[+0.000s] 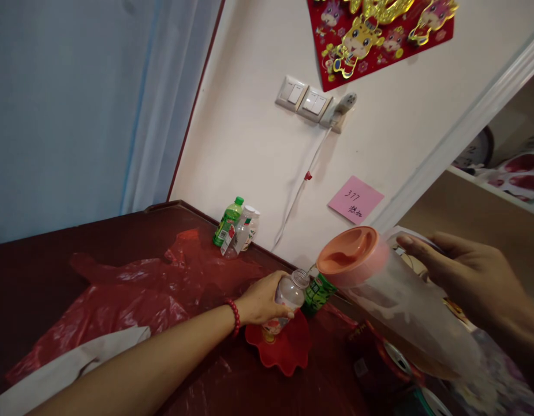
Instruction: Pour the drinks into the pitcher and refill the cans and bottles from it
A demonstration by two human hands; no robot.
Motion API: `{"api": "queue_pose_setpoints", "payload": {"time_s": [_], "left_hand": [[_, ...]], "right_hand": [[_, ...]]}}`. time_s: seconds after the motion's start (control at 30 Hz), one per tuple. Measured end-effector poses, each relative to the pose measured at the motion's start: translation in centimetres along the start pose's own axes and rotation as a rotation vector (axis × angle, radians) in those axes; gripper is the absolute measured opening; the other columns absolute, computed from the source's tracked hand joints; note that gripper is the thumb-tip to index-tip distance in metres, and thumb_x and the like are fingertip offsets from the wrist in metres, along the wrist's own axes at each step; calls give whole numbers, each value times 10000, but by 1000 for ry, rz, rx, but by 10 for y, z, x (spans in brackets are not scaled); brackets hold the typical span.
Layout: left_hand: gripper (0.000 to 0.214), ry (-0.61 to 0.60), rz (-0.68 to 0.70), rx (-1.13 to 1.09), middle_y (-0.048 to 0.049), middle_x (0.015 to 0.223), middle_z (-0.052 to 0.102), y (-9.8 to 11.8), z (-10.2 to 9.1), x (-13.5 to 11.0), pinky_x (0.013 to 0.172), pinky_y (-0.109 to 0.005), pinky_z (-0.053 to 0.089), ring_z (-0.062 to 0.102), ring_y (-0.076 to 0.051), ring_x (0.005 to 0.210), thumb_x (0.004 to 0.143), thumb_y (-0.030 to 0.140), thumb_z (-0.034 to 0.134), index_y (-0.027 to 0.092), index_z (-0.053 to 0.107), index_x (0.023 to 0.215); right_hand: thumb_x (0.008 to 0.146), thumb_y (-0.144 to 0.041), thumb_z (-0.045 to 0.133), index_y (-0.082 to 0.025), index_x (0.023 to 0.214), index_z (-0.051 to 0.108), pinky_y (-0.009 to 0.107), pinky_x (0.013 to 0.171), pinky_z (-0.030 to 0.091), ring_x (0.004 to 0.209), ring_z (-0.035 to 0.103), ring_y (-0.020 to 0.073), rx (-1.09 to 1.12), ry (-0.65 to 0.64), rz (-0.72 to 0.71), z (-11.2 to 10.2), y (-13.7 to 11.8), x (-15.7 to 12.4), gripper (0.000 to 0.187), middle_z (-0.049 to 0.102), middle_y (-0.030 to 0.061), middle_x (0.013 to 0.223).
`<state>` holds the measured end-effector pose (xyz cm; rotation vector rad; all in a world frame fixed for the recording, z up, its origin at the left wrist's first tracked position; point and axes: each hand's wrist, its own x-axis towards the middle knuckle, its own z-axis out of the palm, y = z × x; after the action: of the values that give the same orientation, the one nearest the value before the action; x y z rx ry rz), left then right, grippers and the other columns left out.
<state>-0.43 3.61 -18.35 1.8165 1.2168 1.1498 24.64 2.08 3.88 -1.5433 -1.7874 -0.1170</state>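
Note:
My left hand (260, 299), with a red bead bracelet at the wrist, is wrapped round a transparent bottle (292, 292) with no cap. The bottle stands slightly tilted in or over a red scalloped dish (288, 353). Gripped by its handle in my right hand (478, 277) is a large translucent pitcher (400, 306). It is tipped to the left, so its orange lid (348, 251) faces the bottle's mouth. A thin glint, perhaps water, shows between spout and bottle. Just behind them is a green patterned container (318, 293), partly hidden by the lid.
A green bottle (227, 224) and transparent bottles (244, 230) stand against the wall. Crumpled red plastic (141, 286) covers part of the dark table (28, 277). Cans (377, 361) sit below the pitcher. A white cable (296, 199) hangs from a wall socket.

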Motion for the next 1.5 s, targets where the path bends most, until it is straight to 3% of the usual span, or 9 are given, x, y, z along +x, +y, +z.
{"api": "queue_pose_setpoints", "payload": {"time_s": [0.3,0.6,0.93,1.2,1.5], "left_hand": [[739,0,12,9,-43,1185,679,-3,1,1,868,-346,493,638,-272,1036,597,293,858,237,553,1269],[746,-12,1,0,-69,1213,669,1,0,0,886,-351,491,627,-284,1066,593,282,863,218,555,1269],[729,-14,5,-14,-60,1198,675,1,-1,0,879,-344,494,632,-280,1047,597,264,865,226,564,1260],[710,-21,10,-29,-59,1185,677,2,-1,0,869,-336,495,628,-275,1041,600,255,860,221,568,1246],[689,-17,21,-36,-65,1195,676,-1,0,1,881,-351,494,624,-285,1062,610,249,851,224,567,1237]], "right_hand": [[602,-853,601,-210,724,700,255,419,278,437,386,134,7,-33,24,2,-2,-1,662,471,-14,487],[595,-842,604,-218,751,718,266,462,339,551,499,191,23,-36,-5,3,-2,-2,653,521,1,541],[636,-814,617,-203,813,731,260,439,314,482,437,156,34,-51,-7,4,-2,-3,647,494,-8,521],[653,-806,618,-199,726,669,241,418,261,448,358,122,49,-55,-29,7,-1,-4,614,395,-34,495],[660,-811,608,-202,638,615,239,420,258,453,359,118,26,-47,-46,7,1,-3,610,397,-28,497]]}}
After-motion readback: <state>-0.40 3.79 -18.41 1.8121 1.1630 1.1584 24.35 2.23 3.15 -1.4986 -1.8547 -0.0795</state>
